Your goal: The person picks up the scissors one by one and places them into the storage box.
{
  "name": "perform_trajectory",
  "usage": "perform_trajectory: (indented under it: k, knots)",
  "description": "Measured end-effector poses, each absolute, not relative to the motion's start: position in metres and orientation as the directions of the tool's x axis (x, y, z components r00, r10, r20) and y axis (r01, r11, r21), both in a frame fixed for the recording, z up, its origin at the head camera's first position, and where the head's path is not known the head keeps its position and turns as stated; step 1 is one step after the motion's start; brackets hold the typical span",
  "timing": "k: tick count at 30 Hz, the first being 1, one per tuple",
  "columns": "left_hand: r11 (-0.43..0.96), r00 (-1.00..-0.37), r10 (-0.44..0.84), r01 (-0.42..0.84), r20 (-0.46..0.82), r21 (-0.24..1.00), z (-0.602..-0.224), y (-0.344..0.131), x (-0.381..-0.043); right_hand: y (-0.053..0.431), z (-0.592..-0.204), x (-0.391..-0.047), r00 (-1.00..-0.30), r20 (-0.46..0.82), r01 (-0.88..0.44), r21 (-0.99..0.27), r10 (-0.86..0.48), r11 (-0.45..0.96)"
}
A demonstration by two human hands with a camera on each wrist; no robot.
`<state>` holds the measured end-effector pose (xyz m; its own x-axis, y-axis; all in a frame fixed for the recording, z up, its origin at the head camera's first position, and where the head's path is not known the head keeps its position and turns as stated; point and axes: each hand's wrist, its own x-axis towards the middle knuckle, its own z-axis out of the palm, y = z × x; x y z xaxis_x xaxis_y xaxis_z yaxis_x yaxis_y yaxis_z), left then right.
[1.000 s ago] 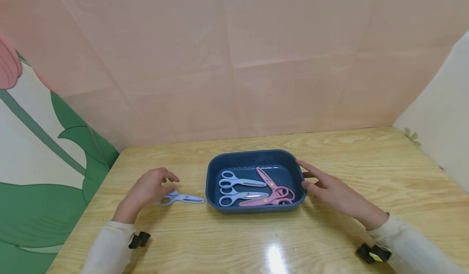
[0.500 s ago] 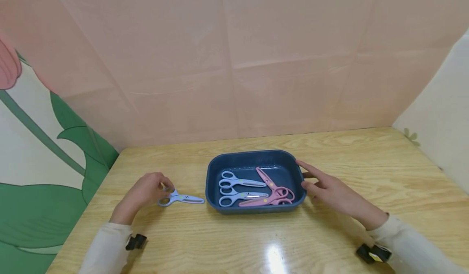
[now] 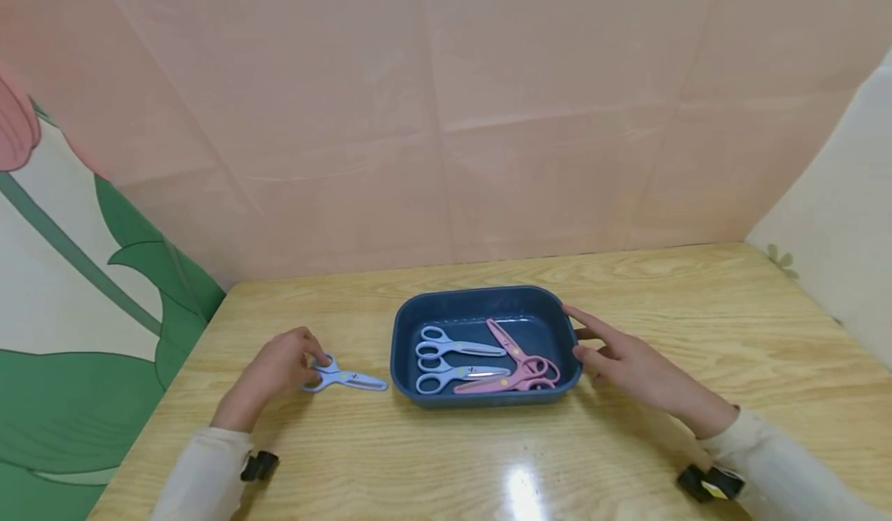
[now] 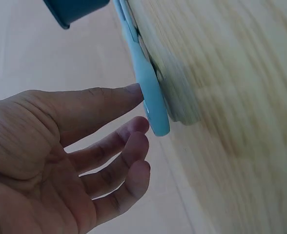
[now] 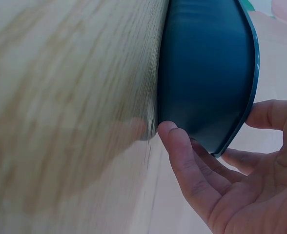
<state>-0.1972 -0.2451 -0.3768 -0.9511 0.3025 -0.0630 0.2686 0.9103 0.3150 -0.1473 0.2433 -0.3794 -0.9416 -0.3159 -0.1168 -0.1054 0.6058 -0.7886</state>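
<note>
A pair of light-blue scissors (image 3: 351,379) lies on the table left of a dark blue plastic box (image 3: 488,399), blades toward it. My left hand (image 3: 279,362) pinches its handle loops. The left wrist view shows the thumb against the scissors (image 4: 151,95); the index finger is hidden behind them, and the other fingers are bent below. My right hand (image 3: 627,366) holds the box's right end, thumb at the rim, fingers along the outer wall. Inside the box are two light-blue scissors (image 3: 463,347) at left and crossed pink scissors (image 3: 512,378) at right.
The wood-grain table (image 3: 418,467) runs back to a pinkish sheet (image 3: 446,118). A green leaf-pattern panel (image 3: 77,397) stands at the left and a pale panel (image 3: 836,211) at the right. Each sleeve carries a black wrist camera (image 3: 259,465).
My left hand has come down onto the scissors' handles and its fingers have closed there; the scissors have turned and shifted slightly left. The right hand and the box stay put.
</note>
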Motion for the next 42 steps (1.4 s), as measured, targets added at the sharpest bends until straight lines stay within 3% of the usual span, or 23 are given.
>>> perform_trajectory:
  k: [26, 42]
  knots:
    - [0.932, -0.953, 0.287, 0.254, -0.099, 0.257, -0.3819, -0.2419, -0.1967, 0.2418, -0.3797, -0.1478, -0.942, -0.129, -0.093, -0.784, -0.309, 0.613]
    - [0.926, -0.949, 0.312, 0.29, -0.054, 0.241, -0.3824, -0.2426, -0.1962, 0.2416, -0.3782, -0.1467, -0.943, -0.124, -0.096, -0.785, -0.308, 0.611]
